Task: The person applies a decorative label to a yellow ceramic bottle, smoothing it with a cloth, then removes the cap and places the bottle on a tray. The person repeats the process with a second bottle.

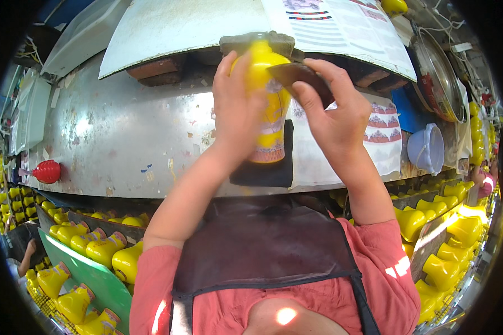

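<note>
A glossy yellow vase (273, 120) with floral decals and a reddish patterned band round its near end is in front of me, its narrow neck pointing away. My left hand (237, 103) is blurred by motion; its fingers lie along the vase's left side, and their grip does not show clearly. Between the thumb and fingers of my right hand (341, 109) is a flat, dark brown scraper (307, 78), its tip at the vase's upper right side. Under the vase's near end lies a black cloth (289, 162). Whether the vase stands or lies tilted I cannot tell.
Decal sheets (383, 125) lie to the right on the metal table (128, 123). Behind, a white board (179, 28) rests on bricks (156, 68). A pale bucket (426, 148) is at right, a red container (47, 171) at left. Yellow vases (103, 251) fill racks on both sides. Another person's hand (29, 245) shows far left.
</note>
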`<action>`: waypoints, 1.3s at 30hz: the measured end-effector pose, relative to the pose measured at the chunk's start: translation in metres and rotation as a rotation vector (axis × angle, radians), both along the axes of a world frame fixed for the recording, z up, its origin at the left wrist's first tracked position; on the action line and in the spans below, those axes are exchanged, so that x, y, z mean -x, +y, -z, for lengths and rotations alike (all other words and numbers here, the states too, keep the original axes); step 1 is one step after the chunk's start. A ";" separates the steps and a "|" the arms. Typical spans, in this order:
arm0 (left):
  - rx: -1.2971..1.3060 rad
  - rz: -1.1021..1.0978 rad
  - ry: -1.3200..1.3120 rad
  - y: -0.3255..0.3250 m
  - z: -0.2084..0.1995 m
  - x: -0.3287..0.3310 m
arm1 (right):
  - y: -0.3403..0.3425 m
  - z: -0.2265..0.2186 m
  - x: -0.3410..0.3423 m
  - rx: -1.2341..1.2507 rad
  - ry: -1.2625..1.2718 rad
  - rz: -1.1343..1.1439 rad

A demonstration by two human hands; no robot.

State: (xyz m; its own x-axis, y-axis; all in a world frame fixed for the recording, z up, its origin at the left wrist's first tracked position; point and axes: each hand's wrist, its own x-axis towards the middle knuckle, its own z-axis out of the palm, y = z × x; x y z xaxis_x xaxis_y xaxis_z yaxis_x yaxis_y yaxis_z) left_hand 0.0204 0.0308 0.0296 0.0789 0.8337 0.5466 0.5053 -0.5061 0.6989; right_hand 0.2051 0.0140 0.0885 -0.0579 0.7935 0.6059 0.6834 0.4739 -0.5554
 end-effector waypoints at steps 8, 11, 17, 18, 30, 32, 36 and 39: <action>0.144 0.089 -0.106 -0.007 0.008 0.003 | 0.011 -0.005 -0.003 -0.246 -0.069 -0.046; 0.360 0.264 -0.609 -0.004 0.014 0.000 | -0.008 0.009 -0.013 -0.345 -0.280 -0.294; 0.466 0.406 -0.844 -0.011 0.017 -0.003 | -0.045 0.033 -0.028 -0.081 -0.269 -0.407; 0.387 0.294 -0.599 -0.010 0.017 -0.001 | -0.046 0.032 -0.028 -0.099 -0.233 -0.407; 0.363 0.130 -0.107 -0.029 0.012 0.002 | -0.026 0.031 -0.007 0.232 0.356 -0.029; 0.363 0.123 -0.099 -0.029 0.010 0.001 | -0.024 0.029 -0.006 0.265 0.282 -0.063; 0.430 0.133 -0.215 -0.028 0.013 0.000 | -0.020 0.022 -0.004 0.238 0.198 0.025; 0.400 0.140 -0.176 -0.026 0.015 0.002 | -0.022 0.019 -0.004 0.124 0.163 -0.020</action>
